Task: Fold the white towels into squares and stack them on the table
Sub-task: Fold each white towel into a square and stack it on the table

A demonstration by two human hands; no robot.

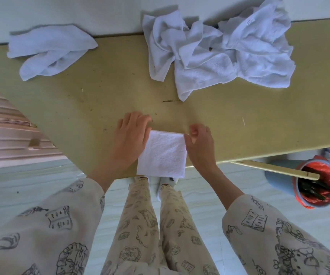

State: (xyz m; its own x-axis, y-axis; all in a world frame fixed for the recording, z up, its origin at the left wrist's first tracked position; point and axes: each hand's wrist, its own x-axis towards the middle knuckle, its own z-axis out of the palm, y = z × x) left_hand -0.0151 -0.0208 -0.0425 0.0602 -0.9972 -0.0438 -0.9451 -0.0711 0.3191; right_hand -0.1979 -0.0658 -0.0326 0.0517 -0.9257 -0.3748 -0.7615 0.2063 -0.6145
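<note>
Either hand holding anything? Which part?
Right hand pinches the folded towel at its far right corner. Left hand lies flat along its left edge, gripping nothing.

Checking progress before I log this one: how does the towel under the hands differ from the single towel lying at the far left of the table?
The folded towel is a flat, neat square; the far-left towel is loose and rumpled. The folded towel sits at the table's near edge, slightly overhanging; the far-left towel lies by the far edge. The left hand rests on the folded one and the right hand pinches its corner; nothing touches the other. Both are white terry.
</note>
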